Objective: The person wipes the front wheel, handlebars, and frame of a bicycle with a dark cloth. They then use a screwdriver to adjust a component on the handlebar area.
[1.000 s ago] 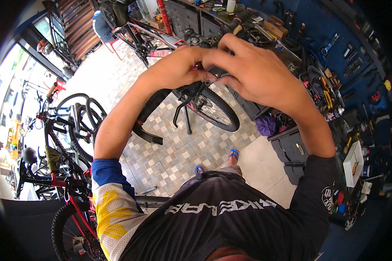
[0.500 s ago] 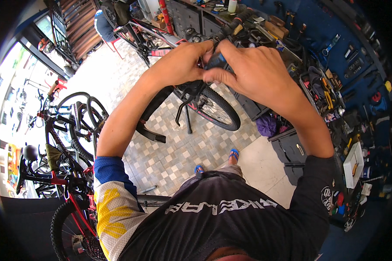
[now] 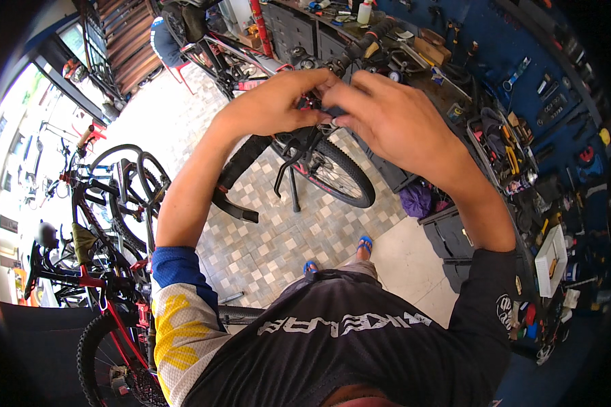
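Both of my hands meet over the middle of a bicycle handlebar. My left hand is closed, its fingertips around a small dark part with a hint of red; most of it is hidden. Facing it, my right hand is bent with thumb and fingers pinched at the same spot; what they hold is too small to make out. A black handlebar grip shows below my left wrist, and the other grip lies beyond my hands. Under them stands the front wheel, with a black brake lever beside it.
A cluttered workbench runs along the right, below a blue tool wall. A toolbox and a white tray stand nearer. Several bicycles crowd the left, one with a red frame. A person sits at the far left.
The dark blue-tinted thing seen in my right hand earlier no longer shows clearly. My right fingers have shifted and pinch closer to the left hand's fingertips. The left hand stays nearly in place.
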A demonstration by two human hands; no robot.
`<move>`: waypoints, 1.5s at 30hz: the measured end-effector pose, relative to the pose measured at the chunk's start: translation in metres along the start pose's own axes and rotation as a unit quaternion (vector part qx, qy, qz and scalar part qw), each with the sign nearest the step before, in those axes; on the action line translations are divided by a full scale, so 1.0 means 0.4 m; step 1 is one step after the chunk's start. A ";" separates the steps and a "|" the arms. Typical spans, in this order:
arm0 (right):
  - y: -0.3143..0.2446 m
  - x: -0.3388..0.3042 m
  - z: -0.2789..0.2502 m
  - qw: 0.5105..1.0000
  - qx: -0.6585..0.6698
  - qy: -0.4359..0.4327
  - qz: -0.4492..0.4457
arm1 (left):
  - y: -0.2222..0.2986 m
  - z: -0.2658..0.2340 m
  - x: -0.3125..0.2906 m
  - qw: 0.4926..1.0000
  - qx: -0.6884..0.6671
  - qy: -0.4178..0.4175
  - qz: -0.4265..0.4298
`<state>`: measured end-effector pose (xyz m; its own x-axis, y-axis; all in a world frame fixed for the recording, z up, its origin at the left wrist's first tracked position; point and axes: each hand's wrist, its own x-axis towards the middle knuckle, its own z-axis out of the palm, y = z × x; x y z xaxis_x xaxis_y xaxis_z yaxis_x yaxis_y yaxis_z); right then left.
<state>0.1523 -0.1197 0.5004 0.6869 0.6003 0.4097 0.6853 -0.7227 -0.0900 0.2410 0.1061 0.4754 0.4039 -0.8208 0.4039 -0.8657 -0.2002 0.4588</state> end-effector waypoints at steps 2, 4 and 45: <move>0.019 -0.017 0.016 0.994 0.036 0.054 -0.086 | 0.008 -0.030 -0.013 0.999 -0.021 -0.024 -0.018; 0.036 -0.022 0.021 0.988 0.058 0.072 -0.121 | 0.011 -0.048 -0.021 1.000 -0.013 0.005 -0.013; -0.049 -0.138 0.071 0.992 0.022 0.123 -0.011 | -0.002 -0.014 -0.040 0.991 0.071 0.113 -0.031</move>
<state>0.1075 -0.1289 0.4539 0.5951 0.5109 0.6204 0.7135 -0.6911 -0.1153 0.2368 0.1223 0.4732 0.4997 -0.6677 0.5518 -0.8634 -0.3325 0.3795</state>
